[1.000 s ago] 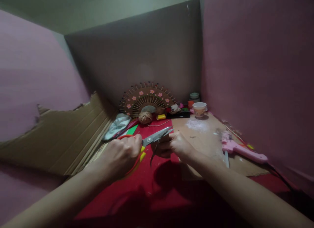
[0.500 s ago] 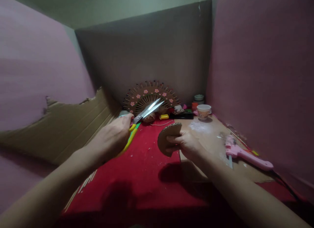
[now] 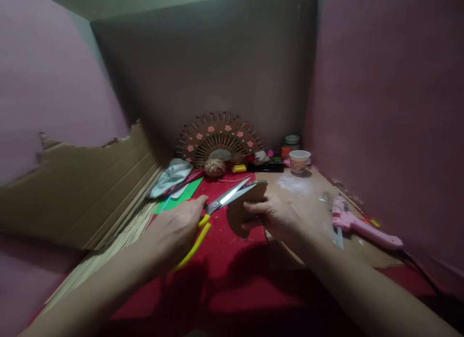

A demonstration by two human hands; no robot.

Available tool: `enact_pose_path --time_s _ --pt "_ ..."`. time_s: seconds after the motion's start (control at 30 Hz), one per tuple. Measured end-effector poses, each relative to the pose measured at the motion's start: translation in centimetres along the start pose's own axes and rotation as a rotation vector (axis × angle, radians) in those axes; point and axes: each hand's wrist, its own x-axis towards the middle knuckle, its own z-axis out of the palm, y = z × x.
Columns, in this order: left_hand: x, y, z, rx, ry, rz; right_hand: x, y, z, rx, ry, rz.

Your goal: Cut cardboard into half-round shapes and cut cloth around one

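My left hand [image 3: 181, 226] is wrapped round the yellow handles of a pair of scissors [image 3: 226, 196], whose metal blades are slightly parted and point to the upper right. Between thumb and fingers, my right hand [image 3: 277, 213] grips a curved piece of brown cardboard [image 3: 239, 216] with a corrugated edge. The blades overlap the top of the cardboard in the view; whether they touch or cut it I cannot tell. Both hands are above the red tabletop [image 3: 217, 284].
A decorated cardboard fan [image 3: 219, 134] stands at the back, behind a twine ball [image 3: 215, 167]. On the right, a pink glue gun [image 3: 366, 229] and a paper cup [image 3: 299, 161] rest on a cardboard sheet [image 3: 308, 192]. Thin sticks [image 3: 108, 255] and a green sheet [image 3: 194, 187] lie left.
The scissors have come down and to the right, from beside the cardboard to its upper edge. The right hand keeps hold of the cardboard, nearly in place. The view has shifted slightly.
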Motion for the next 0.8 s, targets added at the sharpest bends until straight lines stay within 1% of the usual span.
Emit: enact_pose_path --time_s 0.2,0.33,0.43,0.5,0.67,0.73,0.8 --pt "0.7 1.0 -0.7 0.047 -0.072 0.007 -0.2 0.1 0.4 -0.080 0.013 -0.013" --pt "1.0 0.9 -0.6 0.114 -0.063 0.044 -0.6 -0.1 0.7 -0.104 -0.027 -0.002" --pt "0.9 0.6 -0.4 0.206 -0.048 0.043 -0.7 -0.2 0.7 -0.108 -0.038 0.003" --pt "0.7 0.6 -0.5 0.231 -0.064 0.049 -0.7 -0.2 0.7 -0.109 -0.036 -0.001" --pt "0.7 1.1 -1.2 0.183 -0.126 0.036 -0.6 0.1 0.7 -0.120 -0.034 0.023" --pt "1.1 0.8 -1.6 0.129 -0.121 0.015 -0.4 0.1 0.5 -0.097 -0.034 0.039" --pt "1.6 -0.1 -1.8 -0.013 -0.077 -0.068 -0.2 -0.1 0.1 -0.010 -0.005 0.038"
